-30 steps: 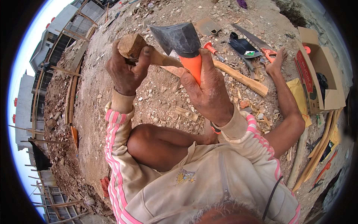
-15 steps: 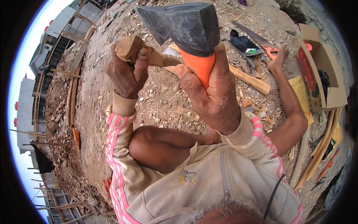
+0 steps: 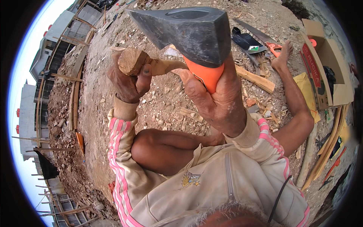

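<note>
A piece of wood (image 3: 133, 61) with a squared, cut end is in my left hand (image 3: 127, 84), my thumb pressed against its side. Its narrower, pale part runs rightward toward the other hand. My right hand (image 3: 223, 100) grips an axe (image 3: 193, 32) by its orange neck, just below the dark grey head. The blade edge points left, above the wood and apart from it. How the fingers lie behind the neck is hidden, and so is most of the handle.
Beyond my right hand lie a wooden strip (image 3: 257, 80), a handsaw (image 3: 261, 36) with an orange handle and a black sheath (image 3: 245, 41). A cardboard box (image 3: 315, 77) stands at the right, near my outstretched leg. Long wooden strips (image 3: 329, 147) lie below it. Wood chips litter the stony ground.
The axe head has come slightly closer and its blade reaches further left, showing more of the top. My left hand and the wood have shifted only slightly.
</note>
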Demonstrator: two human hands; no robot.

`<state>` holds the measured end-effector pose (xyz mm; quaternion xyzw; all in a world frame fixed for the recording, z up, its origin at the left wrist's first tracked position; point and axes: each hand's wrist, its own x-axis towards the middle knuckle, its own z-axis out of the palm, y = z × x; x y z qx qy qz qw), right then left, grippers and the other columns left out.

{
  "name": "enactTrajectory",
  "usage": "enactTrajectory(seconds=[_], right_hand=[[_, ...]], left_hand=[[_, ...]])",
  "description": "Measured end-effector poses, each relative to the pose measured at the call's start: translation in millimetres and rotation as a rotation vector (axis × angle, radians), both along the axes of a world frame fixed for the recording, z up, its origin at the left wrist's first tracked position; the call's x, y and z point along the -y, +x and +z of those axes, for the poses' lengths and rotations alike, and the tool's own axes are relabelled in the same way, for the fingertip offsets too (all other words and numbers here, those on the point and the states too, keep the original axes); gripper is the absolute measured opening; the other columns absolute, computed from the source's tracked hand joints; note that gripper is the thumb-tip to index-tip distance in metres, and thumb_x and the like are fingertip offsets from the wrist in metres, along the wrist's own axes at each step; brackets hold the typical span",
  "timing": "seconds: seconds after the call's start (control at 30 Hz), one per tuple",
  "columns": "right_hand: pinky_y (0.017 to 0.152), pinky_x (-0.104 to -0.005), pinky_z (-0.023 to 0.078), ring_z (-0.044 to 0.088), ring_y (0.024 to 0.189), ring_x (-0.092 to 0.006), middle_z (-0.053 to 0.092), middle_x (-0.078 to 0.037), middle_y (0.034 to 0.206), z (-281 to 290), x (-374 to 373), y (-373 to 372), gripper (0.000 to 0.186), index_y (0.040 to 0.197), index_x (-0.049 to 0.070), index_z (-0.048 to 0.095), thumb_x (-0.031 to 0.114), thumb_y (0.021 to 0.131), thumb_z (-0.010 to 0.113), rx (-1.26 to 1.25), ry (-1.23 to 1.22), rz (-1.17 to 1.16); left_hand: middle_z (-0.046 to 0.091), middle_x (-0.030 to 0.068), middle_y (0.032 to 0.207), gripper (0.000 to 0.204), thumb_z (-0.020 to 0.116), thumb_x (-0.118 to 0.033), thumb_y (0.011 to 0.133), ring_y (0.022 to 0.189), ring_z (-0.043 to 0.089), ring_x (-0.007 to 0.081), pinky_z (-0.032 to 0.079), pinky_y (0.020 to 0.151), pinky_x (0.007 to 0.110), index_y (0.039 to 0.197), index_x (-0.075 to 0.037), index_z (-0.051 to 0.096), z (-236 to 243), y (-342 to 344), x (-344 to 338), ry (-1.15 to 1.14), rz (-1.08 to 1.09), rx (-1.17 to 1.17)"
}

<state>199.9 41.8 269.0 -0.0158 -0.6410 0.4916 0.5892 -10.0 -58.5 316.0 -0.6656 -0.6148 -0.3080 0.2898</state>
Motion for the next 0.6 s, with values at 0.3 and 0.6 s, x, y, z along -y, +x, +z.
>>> enactTrajectory(seconds=[0.3, 0.6], right_hand=[[0.062, -0.0347, 0.054, 0.067, 0.068, -0.0253, 0.062, -0.011, 0.085, 10.2, -2.4, 6.2, 0.036, 0.125, 0.003, 0.045, 0.001, 0.094, 0.063, -0.158, 0.003, 0.083], [0.063, -0.0396, 0.055, 0.072, 0.075, -0.0346, 0.066, -0.016, 0.088, 12.0, -7.1, 11.6, 0.036, 0.125, 0.004, 0.047, 0.006, 0.094, 0.066, -0.075, -0.036, 0.028]], left_hand=[[0.071, 0.0113, 0.081, 0.044, 0.068, -0.043, 0.089, 0.068, 0.071, 0.0308, 0.055, 0.063, 0.039, 0.103, -0.001, 0.065, -4.7, -3.0, 0.1, 0.031, 0.032, 0.014], [0.071, 0.0082, 0.079, 0.044, 0.069, -0.04, 0.088, 0.066, 0.071, 0.0308, 0.055, 0.063, 0.039, 0.109, -0.001, 0.063, -4.3, -4.4, 1.7, -0.008, 0.033, -0.054]])
